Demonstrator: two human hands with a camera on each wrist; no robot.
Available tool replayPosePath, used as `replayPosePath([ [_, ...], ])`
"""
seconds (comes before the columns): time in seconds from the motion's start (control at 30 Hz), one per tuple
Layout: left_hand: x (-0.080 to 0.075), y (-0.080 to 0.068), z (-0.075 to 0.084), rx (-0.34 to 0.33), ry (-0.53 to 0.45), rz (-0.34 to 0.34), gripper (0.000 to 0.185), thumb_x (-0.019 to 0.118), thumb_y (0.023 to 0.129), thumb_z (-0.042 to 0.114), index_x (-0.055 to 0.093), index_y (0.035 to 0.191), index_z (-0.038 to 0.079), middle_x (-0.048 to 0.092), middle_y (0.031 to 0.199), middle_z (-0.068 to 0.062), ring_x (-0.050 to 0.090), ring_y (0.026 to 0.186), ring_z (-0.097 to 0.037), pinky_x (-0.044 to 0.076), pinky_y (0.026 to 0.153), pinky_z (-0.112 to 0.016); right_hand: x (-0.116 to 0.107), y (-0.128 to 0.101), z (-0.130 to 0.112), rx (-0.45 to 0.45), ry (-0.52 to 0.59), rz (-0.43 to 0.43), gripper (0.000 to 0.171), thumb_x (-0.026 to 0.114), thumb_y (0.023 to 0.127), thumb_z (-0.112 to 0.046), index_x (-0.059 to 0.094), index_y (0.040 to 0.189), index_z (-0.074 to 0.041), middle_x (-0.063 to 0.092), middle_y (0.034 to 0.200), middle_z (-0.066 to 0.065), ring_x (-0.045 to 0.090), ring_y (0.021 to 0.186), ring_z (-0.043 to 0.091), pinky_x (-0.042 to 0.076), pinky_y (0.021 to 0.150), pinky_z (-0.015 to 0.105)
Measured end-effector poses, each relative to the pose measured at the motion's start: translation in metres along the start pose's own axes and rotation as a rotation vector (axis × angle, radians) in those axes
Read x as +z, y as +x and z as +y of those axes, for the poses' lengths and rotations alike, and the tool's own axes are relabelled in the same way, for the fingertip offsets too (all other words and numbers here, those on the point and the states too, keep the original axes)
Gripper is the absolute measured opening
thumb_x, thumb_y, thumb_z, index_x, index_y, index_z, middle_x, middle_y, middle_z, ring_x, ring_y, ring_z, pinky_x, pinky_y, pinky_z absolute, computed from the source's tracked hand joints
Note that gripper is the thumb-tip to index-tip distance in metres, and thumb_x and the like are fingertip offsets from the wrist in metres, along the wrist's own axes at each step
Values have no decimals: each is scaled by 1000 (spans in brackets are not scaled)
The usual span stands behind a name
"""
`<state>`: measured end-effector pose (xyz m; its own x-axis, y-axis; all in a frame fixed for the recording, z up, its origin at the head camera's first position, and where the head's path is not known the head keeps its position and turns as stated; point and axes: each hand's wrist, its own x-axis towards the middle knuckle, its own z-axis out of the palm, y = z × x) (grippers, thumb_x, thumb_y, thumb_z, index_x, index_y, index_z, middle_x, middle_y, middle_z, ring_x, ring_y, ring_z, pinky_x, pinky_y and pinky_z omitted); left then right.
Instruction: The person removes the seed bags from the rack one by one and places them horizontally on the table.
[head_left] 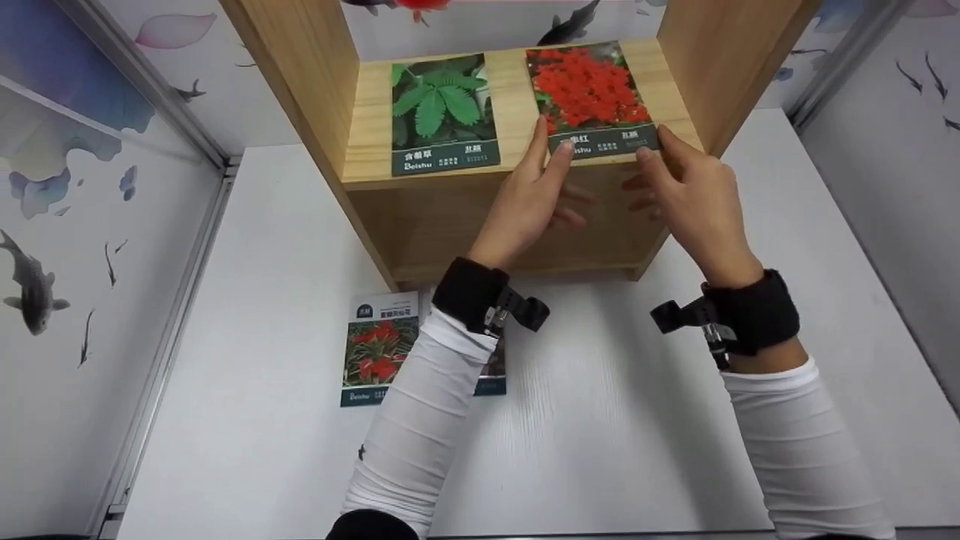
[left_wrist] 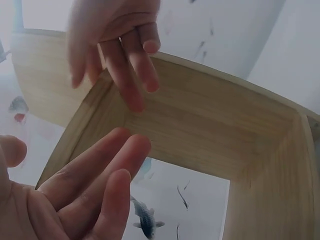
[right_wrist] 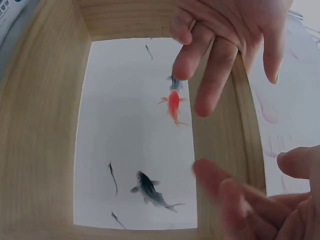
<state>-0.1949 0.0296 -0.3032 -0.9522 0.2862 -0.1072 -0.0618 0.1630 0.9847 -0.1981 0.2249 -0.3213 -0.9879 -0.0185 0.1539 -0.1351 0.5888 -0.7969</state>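
Two hands are framing a red-flower seed packet on a wooden shelf.

The packet is lying face up on the right part of the upper board, its lower edge sitting near the front rim. The left hand is keeping its index finger at the left edge and its thumb over the printed band; the right hand is placing thumb and index at the lower right corner. Neither is curling into a grip: fingers are extending loosely, the others hanging below the board. The packet is looking light, thin and fairly slick, probably bending or creasing if squeezed inward, so opposite side edges near the bottom corners are offering the best hold.
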Motion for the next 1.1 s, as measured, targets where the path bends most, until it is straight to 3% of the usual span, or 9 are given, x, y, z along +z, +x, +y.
replayPosePath([
  [0.07, 2, 0, -1, 0, -22, 5, 56, 30, 96, 42, -2, 142, 36, 67, 88, -9, 64, 65, -26, 50, 62, -32, 1, -2, 3, -26, -12, 32, 56, 46, 88, -48, 36, 137, -22, 67, 92, 9, 65, 67, 14, 49, 53, 21],
  [0.3, 5, -4, -2, 28, -102, -7, 56, 27, 95, 46, -3, 142, 36, 66, 90, -7, 65, 64, -24, 50, 61, -33, 2, -2, 7, -139, -203, 150, 56, 47, 87, -49, 44, 133, -18, 68, 87, 6, 65, 66, 12, 44, 54, 11],
  [0.5, 2, -6, 0, 35, -185, -38, 56, 25, 95, 48, -4, 142, 36, 67, 90, -7, 65, 67, -26, 50, 64, -36, 0, -3, 5, -179, -203, 131, 56, 52, 84, -47, 47, 132, -17, 68, 91, 5, 65, 71, 12, 44, 57, 10],
  [0.73, 0, -5, 3, 44, -218, -83, 57, 22, 95, 50, -6, 142, 36, 67, 93, -8, 65, 69, -28, 50, 65, -37, -1, -4, 2, -155, -282, 126, 58, 56, 86, -37, 39, 137, -16, 67, 95, 9, 65, 76, 14, 43, 57, 9],
  [0.93, -6, -7, -2, 21, -235, -85, 55, 22, 95, 50, -4, 142, 38, 66, 96, -10, 65, 71, -29, 50, 66, -37, 3, -6, 5, -118, -187, 22, 59, 57, 86, -32, 32, 139, -22, 65, 99, 8, 65, 77, 14, 48, 62, 15],
  [1.1, -6, -7, -4, 10, -230, -108, 56, 23, 95, 48, -4, 143, 35, 65, 98, -12, 65, 72, -29, 50, 69, -40, 3, -8, 5, -39, -88, 65, 55, 49, 87, -46, 40, 136, -22, 62, 109, 9, 63, 89, 16, 48, 69, 22],
])
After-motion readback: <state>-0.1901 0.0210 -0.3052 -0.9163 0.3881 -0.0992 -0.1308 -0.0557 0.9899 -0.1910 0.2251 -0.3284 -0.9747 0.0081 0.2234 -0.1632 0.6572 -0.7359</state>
